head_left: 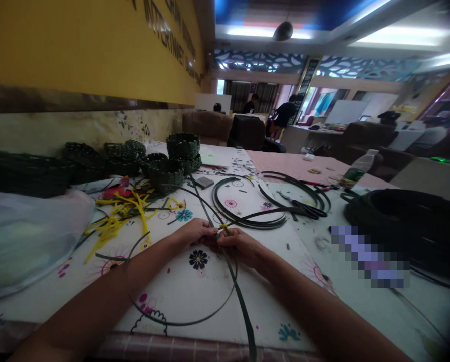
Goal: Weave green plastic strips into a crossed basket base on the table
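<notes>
Both my hands meet at the middle of the table over a floral cloth (195,286). My left hand (195,232) is closed, pinching a dark green strip (195,319) that curves into a large loop in front of me. My right hand (240,246) is also closed on that strip where it crosses a second long strip (243,306). A small yellow tie (224,227) sits at the crossing between my fingertips.
Yellow ties (123,213) lie scattered at the left beside a clear plastic bag (25,241). Woven dark green baskets (172,161) stand at the back. Coiled strips (255,206), scissors (304,207), a thick coil (406,226) and a bottle (358,170) lie right. People stand far behind.
</notes>
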Demonstrator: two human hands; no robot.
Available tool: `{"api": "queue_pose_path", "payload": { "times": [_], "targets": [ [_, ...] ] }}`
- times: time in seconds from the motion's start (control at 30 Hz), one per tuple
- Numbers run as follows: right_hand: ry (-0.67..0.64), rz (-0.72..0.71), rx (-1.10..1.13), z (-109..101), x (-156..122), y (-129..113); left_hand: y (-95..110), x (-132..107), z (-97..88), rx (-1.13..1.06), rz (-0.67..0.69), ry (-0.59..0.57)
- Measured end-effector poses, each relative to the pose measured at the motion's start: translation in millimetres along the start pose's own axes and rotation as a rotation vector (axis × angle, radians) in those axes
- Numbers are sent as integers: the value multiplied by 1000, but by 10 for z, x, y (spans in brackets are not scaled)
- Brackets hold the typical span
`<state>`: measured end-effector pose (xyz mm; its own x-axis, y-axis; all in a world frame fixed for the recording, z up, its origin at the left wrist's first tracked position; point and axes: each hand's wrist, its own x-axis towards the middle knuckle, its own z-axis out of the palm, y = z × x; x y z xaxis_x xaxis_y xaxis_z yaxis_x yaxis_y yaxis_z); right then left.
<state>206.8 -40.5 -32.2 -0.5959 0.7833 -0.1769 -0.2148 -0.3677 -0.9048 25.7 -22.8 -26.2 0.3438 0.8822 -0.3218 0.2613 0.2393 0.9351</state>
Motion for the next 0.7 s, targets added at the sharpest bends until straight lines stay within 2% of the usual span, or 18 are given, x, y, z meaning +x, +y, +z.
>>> {"api": "queue_pose_path", "payload": {
  "times": [0.2,0.43,0.6,0.7],
  "targets": [
    [-43,57,52,-6,-9,-2,21,-33,17,-7,25,0],
    [52,-25,-1,13,49,111,14,-35,19,39,44,-1],
    [82,-16,60,18,71,130,-2,-38,86,-95,32,-52],
    [80,3,86,14,65,114,-48,-8,104,-118,29,-20]
  ]
}}
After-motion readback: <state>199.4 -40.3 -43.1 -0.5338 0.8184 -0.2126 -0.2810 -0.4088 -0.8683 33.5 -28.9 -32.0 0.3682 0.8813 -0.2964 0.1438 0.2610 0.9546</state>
